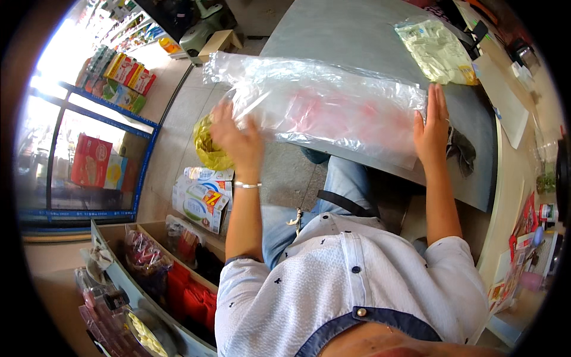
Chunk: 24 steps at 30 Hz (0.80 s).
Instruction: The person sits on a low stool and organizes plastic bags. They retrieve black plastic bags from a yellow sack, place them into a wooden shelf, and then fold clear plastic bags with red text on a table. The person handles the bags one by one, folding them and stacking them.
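Observation:
A long clear plastic bag [330,105] with faint red print lies across the near edge of the grey table [339,31], its left part reaching past the table's side. At its left end is my left hand [236,134], blurred, fingers spread; whether it touches the film I cannot tell. My right hand [432,120] stands edge-on against the bag's right end, fingers straight and not curled round it. A yellow-green plastic bag [207,147] shows behind my left hand, lower down. Beyond my right hand, a pale yellow printed package [435,51] rests on the table.
A dark cloth [461,149] lies right of my right forearm. On the floor at left are printed cartons [200,201]. Nearer me, an open drawer [151,285] holds red bags and wrapped items. A cream counter with assorted goods runs along the right. A blue-edged glass door [147,169] stands left.

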Each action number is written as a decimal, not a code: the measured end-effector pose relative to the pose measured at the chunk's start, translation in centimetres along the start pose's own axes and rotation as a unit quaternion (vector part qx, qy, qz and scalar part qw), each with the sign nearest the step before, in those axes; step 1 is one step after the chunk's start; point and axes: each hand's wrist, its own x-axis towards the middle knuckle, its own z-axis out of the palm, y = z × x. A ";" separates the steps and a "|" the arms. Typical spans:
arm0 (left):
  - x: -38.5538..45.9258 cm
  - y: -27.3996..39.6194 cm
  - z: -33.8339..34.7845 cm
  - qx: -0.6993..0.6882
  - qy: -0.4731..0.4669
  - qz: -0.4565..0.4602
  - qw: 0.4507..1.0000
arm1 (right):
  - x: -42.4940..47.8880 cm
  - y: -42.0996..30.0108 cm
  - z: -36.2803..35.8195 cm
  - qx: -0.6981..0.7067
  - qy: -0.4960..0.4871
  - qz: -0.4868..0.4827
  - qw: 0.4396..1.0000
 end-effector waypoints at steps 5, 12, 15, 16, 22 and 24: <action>-0.8 11.3 5.2 -0.201 -0.273 0.117 0.934 | 0.1 -3.1 4.0 -0.014 -0.198 -0.081 0.977; 0.8 9.7 13.9 -0.058 -0.424 0.262 0.865 | -1.6 -2.7 5.9 -0.062 -0.325 -0.049 0.942; 4.9 0.5 15.9 0.019 -0.405 0.123 0.906 | -1.5 -3.1 5.6 -0.055 -0.318 -0.052 0.945; 6.2 -1.8 15.2 0.072 -0.417 0.083 0.902 | -1.7 -2.9 5.5 -0.058 -0.320 -0.048 0.944; 3.0 -23.1 10.5 0.238 -0.603 -0.147 0.747 | -1.4 -3.4 6.1 -0.037 -0.311 -0.060 0.948; 2.1 -20.8 6.6 0.179 -0.437 -0.252 0.845 | -1.6 -2.9 5.9 -0.039 -0.287 -0.052 0.956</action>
